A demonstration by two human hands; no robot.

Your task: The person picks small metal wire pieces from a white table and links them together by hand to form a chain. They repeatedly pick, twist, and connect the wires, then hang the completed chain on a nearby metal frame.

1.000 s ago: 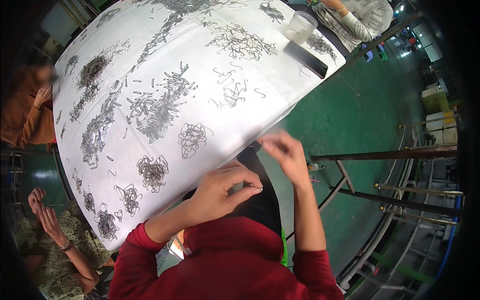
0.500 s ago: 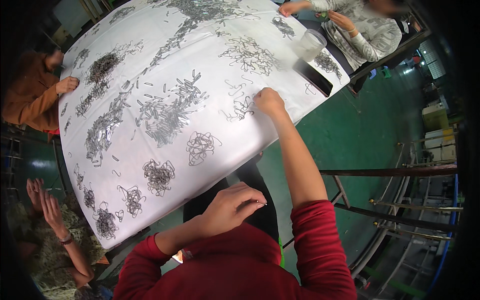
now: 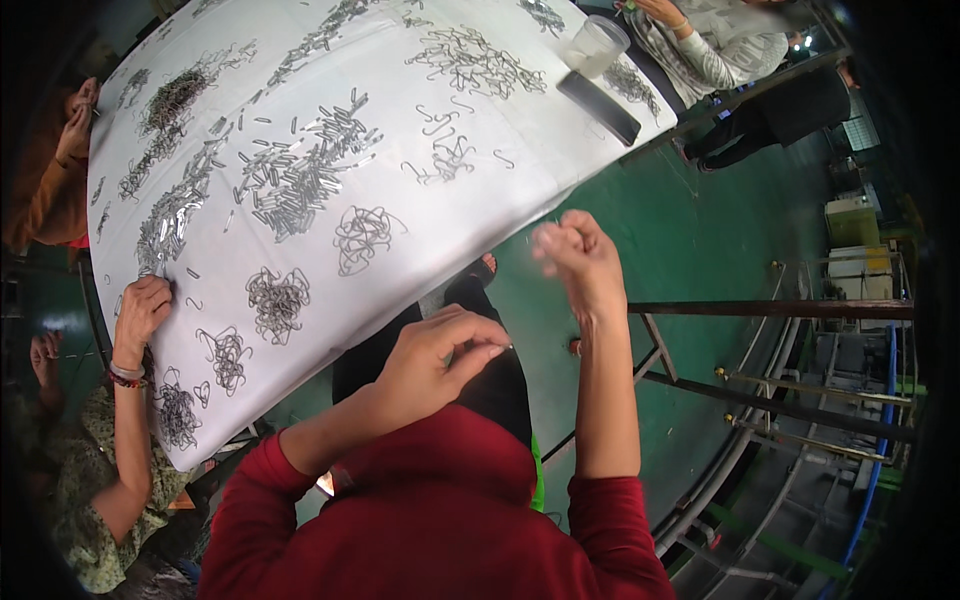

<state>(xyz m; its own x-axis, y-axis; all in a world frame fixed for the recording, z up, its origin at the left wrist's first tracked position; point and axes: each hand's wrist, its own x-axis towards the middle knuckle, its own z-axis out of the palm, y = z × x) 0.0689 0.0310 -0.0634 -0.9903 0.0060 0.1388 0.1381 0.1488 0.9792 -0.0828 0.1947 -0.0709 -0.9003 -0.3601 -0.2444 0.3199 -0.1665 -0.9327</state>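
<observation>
My left hand (image 3: 445,358) is held above my lap, thumb and forefinger pinched on something tiny that I cannot make out; only a small bright speck shows at the fingertips. My right hand (image 3: 580,252) is raised off the table's near right edge, its fingers curled and smeared by motion; whatever they hold is hidden. Nearest to it on the white-covered table (image 3: 470,215) lies a loose scatter of bent wire hooks (image 3: 440,155). A tangled heap of wire hooks (image 3: 365,238) lies closer to my left hand. Beyond that spreads a pile of short, shiny metal pieces (image 3: 305,180).
More wire heaps (image 3: 278,305) lie along the near left edge. A black phone-like slab (image 3: 600,107) and a clear plastic tub (image 3: 597,47) stand far right. Co-workers sit around the table; one's hand (image 3: 145,310) touches the left side. Metal rails (image 3: 770,312) stand at right.
My right hand has come back from the scattered hooks to the air beyond the table edge. My left hand keeps its pinch. The near-left co-worker's hand has reached onto the table; the view has shifted.
</observation>
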